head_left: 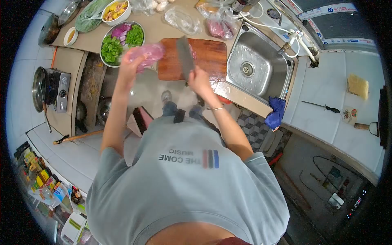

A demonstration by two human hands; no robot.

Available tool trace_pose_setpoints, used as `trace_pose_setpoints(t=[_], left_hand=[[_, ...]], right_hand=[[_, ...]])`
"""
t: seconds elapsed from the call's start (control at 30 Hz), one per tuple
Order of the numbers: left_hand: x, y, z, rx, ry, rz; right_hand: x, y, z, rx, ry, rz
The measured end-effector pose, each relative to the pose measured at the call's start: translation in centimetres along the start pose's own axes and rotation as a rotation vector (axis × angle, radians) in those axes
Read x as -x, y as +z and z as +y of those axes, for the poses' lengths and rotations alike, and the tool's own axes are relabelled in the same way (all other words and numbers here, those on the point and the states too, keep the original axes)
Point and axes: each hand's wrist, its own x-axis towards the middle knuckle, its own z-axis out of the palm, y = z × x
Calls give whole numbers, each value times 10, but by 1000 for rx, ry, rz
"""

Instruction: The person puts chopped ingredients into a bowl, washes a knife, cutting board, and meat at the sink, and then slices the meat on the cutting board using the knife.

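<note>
My left hand (129,66) is closed on a slab of raw pink meat (150,54), lifted beside the left end of the wooden cutting board (214,61). My right hand (199,80) grips a cleaver (185,57) by its handle, the broad blade over the middle of the board. Small bits of meat (193,53) show just right of the blade. Near my left hand stands a metal bowl (142,32) with chopped green peppers (111,49) and purple onion (121,32). The meat and my left hand are slightly blurred.
Right of the board is a steel sink (261,83) with a blue cloth (276,112) on its front edge. Along the back lie a clear plastic bag (182,20), bagged meat (219,27) and a white bowl of yellow food (116,11). A gas stove (62,92) stands left.
</note>
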Motion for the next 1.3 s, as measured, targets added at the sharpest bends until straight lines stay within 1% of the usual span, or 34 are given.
trace_pose_setpoints(t=[0.07,0.1,0.17,0.27,0.3,0.37,0.4,0.47,0.57,0.7,0.77,0.8,0.87,0.9,0.97,1.0,1.07,1.1,1.17,1.2,1.27,1.3], left_hand=[[-4,14,-22,129,7,-192],[-3,26,-27,136,7,-191],[1,50,-37,263,-56,-281],[-2,71,-62,275,-26,-317],[-7,69,-75,277,-28,-316],[-19,57,-101,-452,112,-185],[-20,52,-107,-452,110,-181],[-26,40,-118,-641,163,-142],[-21,38,-112,-577,208,-123],[-23,31,-123,-536,184,-70],[-21,30,-124,-393,231,-15],[-22,29,-124,-396,229,-16],[-24,26,-123,-571,175,35],[-16,37,-109,-571,176,34],[10,72,-68,-1261,808,353],[8,78,-70,-1260,807,353],[-3,87,-79,-1113,988,-22],[-7,94,-86,-1114,986,-22],[-15,104,-104,-971,973,-195],[-17,104,-113,-1040,925,-232],[-15,102,-116,-1090,932,-254],[-14,101,-117,-1141,939,-277]], right_hand=[[4,-21,22,-3,29,31],[7,-33,30,16,1,63],[12,-49,42,36,-19,95],[16,-66,47,38,96,64],[17,-68,48,40,96,62],[20,-70,49,13,119,43],[21,-72,46,12,118,38],[21,-77,37,75,70,54],[21,-78,39,90,40,58],[24,-81,29,110,10,36],[24,-76,33,105,-80,10],[24,-76,33,102,-78,10],[22,-76,35,155,-61,32],[22,-78,34,155,-60,34],[24,-85,30,164,-39,37],[26,-86,33,164,-38,35],[31,-83,40,288,-173,22],[34,-83,38,288,-172,21],[43,-82,28,487,-186,-84],[49,-82,22,487,-186,-84],[60,-82,11,563,-272,-86],[62,-80,9,563,-269,-88]])
